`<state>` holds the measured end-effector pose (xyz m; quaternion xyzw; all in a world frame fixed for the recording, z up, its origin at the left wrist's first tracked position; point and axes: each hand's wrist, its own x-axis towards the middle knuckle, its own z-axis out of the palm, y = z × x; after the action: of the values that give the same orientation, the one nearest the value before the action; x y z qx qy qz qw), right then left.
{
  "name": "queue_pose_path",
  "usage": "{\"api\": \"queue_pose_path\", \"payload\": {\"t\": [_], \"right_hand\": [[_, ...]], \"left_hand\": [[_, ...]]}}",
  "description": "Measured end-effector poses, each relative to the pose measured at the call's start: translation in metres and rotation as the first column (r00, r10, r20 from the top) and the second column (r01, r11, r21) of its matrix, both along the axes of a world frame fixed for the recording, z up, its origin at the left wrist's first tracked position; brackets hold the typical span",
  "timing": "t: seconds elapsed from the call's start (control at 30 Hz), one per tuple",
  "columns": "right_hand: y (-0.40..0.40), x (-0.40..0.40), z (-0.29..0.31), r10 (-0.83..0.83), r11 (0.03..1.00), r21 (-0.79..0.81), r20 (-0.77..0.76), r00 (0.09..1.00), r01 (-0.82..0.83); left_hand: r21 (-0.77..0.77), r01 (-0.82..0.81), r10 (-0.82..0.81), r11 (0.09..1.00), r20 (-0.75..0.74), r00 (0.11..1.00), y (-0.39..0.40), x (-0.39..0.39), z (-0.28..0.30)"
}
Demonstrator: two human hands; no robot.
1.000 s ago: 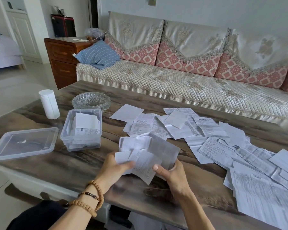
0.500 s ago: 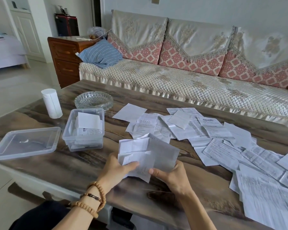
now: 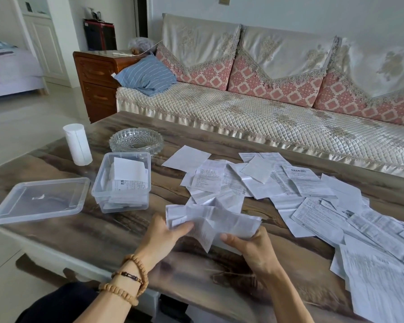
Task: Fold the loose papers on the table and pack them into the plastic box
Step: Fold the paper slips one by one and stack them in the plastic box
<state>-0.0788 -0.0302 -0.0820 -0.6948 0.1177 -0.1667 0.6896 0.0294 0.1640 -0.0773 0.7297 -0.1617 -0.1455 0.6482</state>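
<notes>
My left hand [image 3: 165, 236] and my right hand [image 3: 250, 247] both grip a creased white printed paper [image 3: 217, 220] just above the table's near middle, one hand at each end. The clear plastic box [image 3: 120, 185] stands to the left of the hands, with several folded papers inside it. Its clear lid [image 3: 40, 202] lies flat further left. Many loose printed papers [image 3: 313, 197] are scattered over the middle and right of the wooden table [image 3: 103, 231].
A glass ashtray [image 3: 137, 142] and a white paper roll [image 3: 77, 144] stand behind the box. A quilted sofa [image 3: 266, 115] runs along the table's far side, with a wooden cabinet [image 3: 96, 78] at its left end. Tiled floor lies to the left.
The held paper has been spread wider between my hands and lowered a little. The camera view has shifted slightly.
</notes>
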Motion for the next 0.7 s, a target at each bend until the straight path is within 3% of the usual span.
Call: {"api": "queue_pose_path", "payload": {"t": [0.3, 0.7], "right_hand": [[-0.0061, 0.0, 0.0041, -0.079, 0.991, 0.103, -0.01, 0.997, 0.08], [-0.0039, -0.004, 0.0078, -0.131, 0.991, -0.015, -0.086, 0.988, 0.131]], "left_hand": [[0.027, -0.082, 0.081, 0.996, 0.021, 0.996, 0.0005, 0.0012, -0.0016], [0.185, -0.09, 0.08, 0.979, 0.061, 0.995, 0.0006, -0.0025, 0.0018]]}}
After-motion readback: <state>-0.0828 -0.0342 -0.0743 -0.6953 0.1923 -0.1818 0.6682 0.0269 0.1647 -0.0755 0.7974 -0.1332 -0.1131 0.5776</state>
